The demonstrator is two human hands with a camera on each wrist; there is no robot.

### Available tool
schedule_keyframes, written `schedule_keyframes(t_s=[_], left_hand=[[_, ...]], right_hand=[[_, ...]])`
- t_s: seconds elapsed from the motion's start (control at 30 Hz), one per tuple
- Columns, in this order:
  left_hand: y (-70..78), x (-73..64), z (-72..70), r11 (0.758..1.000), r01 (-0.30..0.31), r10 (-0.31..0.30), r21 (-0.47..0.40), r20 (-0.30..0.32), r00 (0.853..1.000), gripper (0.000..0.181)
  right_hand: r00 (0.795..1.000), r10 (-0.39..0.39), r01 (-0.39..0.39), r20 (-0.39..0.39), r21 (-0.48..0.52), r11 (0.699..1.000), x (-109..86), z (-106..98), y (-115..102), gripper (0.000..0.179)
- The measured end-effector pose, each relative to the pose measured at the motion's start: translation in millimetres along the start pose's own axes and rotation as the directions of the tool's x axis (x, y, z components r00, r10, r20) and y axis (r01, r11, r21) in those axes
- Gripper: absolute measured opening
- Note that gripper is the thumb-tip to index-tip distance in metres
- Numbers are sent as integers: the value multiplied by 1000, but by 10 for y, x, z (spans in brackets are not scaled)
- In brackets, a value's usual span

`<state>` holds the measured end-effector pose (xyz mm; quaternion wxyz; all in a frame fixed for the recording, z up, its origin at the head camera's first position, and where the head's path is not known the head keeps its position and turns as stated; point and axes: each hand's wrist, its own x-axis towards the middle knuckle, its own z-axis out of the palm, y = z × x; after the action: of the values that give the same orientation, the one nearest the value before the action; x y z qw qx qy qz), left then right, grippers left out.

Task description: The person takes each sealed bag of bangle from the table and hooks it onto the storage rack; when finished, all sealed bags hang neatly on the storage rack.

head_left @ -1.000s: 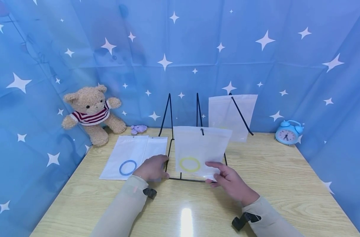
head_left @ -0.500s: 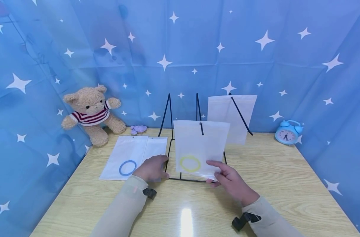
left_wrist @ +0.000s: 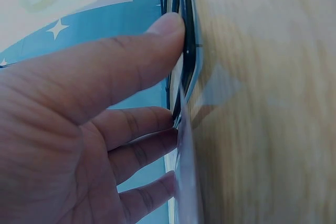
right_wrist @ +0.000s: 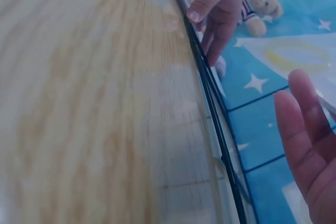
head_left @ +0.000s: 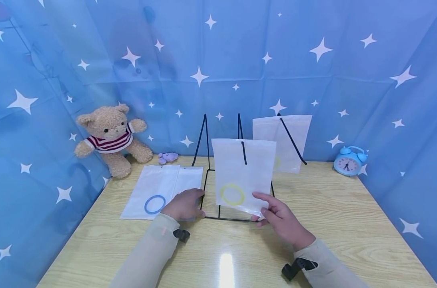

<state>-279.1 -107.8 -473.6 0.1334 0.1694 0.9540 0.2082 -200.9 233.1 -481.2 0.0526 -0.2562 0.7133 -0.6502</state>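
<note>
My left hand [head_left: 186,204] holds the front-left corner of the black wire display rack [head_left: 232,219]. In the left wrist view, the thumb [left_wrist: 165,32] lies against the wire [left_wrist: 189,40] with the other fingertips lower along it. My right hand [head_left: 281,220] holds the lower right corner of a white, translucent zip bag [head_left: 245,172] with a yellow ring showing in it [head_left: 232,195]. Index finger and thumb are in front of the bag, other fingertips below its bottom edge. The bag's top hole is on the middle hook [head_left: 244,154]. In the right wrist view, the right fingers [right_wrist: 296,135] are partly cropped.
Another white bag [head_left: 284,140] hangs from the right hook. Two white bags [head_left: 158,182] lie on the table at left, one with a blue ring [head_left: 155,204]. Behind are a teddy bear [head_left: 112,140], a small purple toy [head_left: 168,157] and a blue alarm clock [head_left: 350,161].
The yellow-ring bag's top has slid back along the middle hook, so the bag stands more upright. My right hand has shifted slightly right; the left hand stays on the rack.
</note>
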Motion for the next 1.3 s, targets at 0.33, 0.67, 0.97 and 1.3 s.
schedule_keyframes(t_s=[0.33, 0.67, 0.97, 1.3], left_hand=[[-1, 2, 13, 1000, 4, -4, 13, 1, 1000, 80], [-8, -13, 14, 1000, -4, 4, 4, -2, 1000, 80], [-10, -15, 7, 1000, -21, 21, 7, -4, 1000, 80], [-12, 0, 15, 999, -34, 34, 13, -14, 999, 80]], right_hand=[[1000, -10, 10, -15, -11, 1000, -2, -30, 4, 51], [999, -28, 26, -32, -43, 999, 14, -45, -11, 54], [996, -58, 54, -64, -55, 997, 17, -55, -34, 55], [985, 38, -49, -167, -61, 997, 29, -54, -39, 55]])
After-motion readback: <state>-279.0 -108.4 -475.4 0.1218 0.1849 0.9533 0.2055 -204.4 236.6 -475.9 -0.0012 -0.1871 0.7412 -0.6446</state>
